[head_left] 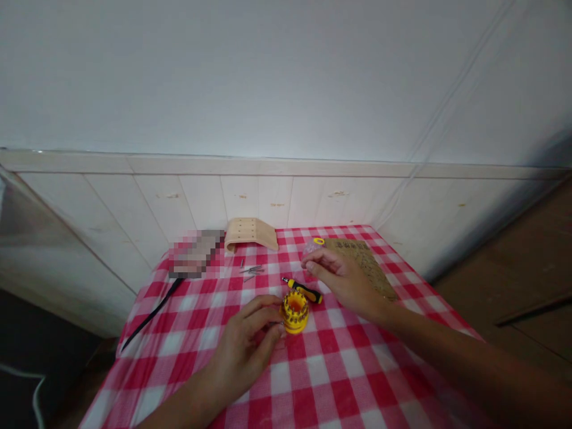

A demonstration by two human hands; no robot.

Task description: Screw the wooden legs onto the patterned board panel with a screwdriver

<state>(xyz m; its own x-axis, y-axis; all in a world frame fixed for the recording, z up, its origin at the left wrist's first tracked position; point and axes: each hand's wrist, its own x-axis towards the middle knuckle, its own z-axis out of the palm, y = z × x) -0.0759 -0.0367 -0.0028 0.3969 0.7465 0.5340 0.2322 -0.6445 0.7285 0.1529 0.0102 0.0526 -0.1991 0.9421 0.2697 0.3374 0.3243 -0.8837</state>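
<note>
Left hand (250, 335) is seemingly touching the yellow bit holder (295, 328) on the near-centre tabletop (351, 369), right hand (331, 271) is hovering farther right, can't tell either grip; careless nudging could be tipping it, spilling bits (294, 320).

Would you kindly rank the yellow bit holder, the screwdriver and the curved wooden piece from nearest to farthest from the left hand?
1. Yellow bit holder, beside the left hand.
2. Screwdriver, just beyond it.
3. Curved wooden piece, farther back, toward the left.

Red-and-white checked cloth (342, 381) before pale plank panelling (201, 196), black strap (157, 311) at left.
</note>
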